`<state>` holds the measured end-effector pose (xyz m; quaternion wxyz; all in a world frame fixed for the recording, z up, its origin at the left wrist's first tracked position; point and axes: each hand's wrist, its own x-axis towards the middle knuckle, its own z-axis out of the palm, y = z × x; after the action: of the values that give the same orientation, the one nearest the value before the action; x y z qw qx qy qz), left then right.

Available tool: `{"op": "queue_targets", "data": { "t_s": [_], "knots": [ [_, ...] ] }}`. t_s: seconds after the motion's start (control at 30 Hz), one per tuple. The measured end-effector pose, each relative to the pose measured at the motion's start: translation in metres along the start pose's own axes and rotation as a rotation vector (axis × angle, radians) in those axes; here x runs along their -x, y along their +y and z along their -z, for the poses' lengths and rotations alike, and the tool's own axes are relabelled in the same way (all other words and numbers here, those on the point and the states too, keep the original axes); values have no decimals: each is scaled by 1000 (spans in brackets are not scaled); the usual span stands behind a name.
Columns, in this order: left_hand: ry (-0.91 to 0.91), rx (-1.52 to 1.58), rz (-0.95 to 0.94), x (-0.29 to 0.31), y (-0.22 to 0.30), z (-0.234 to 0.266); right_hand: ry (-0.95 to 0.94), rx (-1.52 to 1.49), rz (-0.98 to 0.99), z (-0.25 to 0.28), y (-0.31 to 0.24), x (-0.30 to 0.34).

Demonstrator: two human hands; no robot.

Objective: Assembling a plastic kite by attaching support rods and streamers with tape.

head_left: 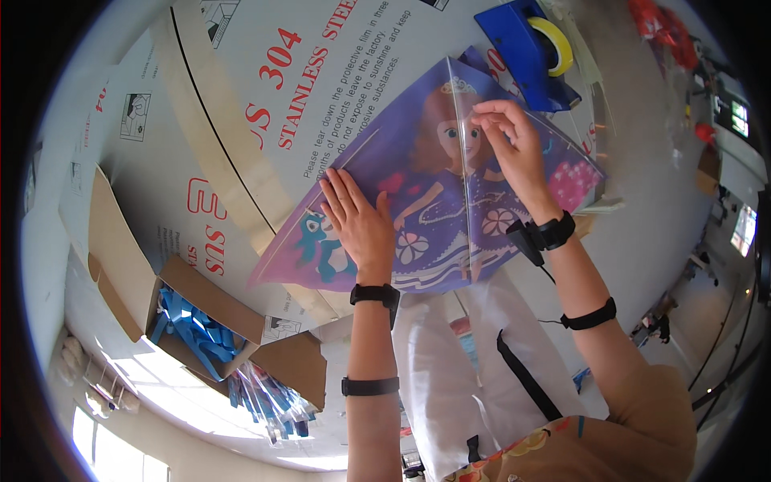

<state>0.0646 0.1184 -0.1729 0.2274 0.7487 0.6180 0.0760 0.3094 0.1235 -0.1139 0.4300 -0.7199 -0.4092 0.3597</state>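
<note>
A purple kite (438, 193) printed with a cartoon princess lies spread before me on the worktable, its wide edge toward my lap. A thin spine (463, 153) runs down its middle. My left hand (353, 221) rests flat on the kite's left part, fingers stretched out, over a printed blue creature. Near the kite's upper tip, right of the spine, is my right hand (514, 145), its fingers loosely bent and partly apart. Nothing shows between them. Part of the print is hidden beneath both hands.
Beyond the kite's tip stands a blue tape dispenser (526, 56) with a yellow roll. The worktable (281, 153) is covered with printed grey film and crossed by a tan strip. At the left, an open cardboard box (213, 293) holds blue strips; plastic-wrapped bundles (269, 402) hang beside it.
</note>
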Motion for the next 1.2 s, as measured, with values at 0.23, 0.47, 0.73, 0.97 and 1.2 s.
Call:
{"op": "queue_targets", "data": {
  "t_s": [0.23, 0.47, 0.73, 0.97, 1.2],
  "knots": [
    [186, -10, 106, -2, 5, -12, 338, 226, 119, 136, -8, -30],
    [183, -167, 230, 3, -5, -28, 280, 507, 62, 176, 23, -53],
    [267, -217, 391, 2, -11, -36, 118, 452, -24, 181, 37, -66],
    [255, -237, 401, 2, -16, -43, -80, 148, -455, 186, 27, -71],
    [273, -246, 368, 2, -18, -43, 93, 2, -444, 179, 22, -63]
  ]
}}
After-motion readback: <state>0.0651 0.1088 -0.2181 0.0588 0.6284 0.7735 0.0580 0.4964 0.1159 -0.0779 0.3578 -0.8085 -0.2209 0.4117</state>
